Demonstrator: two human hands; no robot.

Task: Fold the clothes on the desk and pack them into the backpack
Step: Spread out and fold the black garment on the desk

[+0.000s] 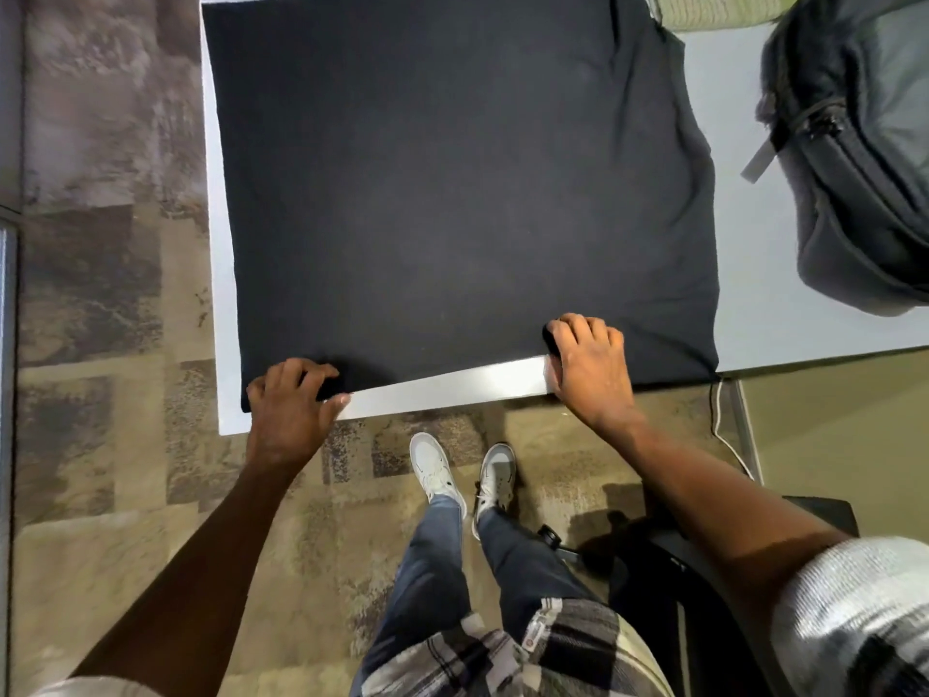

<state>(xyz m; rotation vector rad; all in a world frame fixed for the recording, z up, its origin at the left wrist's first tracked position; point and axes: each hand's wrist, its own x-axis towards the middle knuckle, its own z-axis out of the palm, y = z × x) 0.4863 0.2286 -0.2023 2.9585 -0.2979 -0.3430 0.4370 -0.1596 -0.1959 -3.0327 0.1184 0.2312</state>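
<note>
A black garment (452, 193) lies spread flat over most of the white desk (784, 314). My left hand (291, 404) grips its near hem at the left corner, fingers curled round the cloth. At the desk's front edge my right hand (588, 369) pinches the same hem further right, thumb tucked under the fabric. A dark grey backpack (854, 158) lies on the desk at the right, apart from the garment.
A pale green knitted cloth (714, 10) shows at the desk's far edge. A black chair (673, 570) stands on the carpet at the lower right, close to my legs. A thin cable (724, 435) hangs beside a desk leg.
</note>
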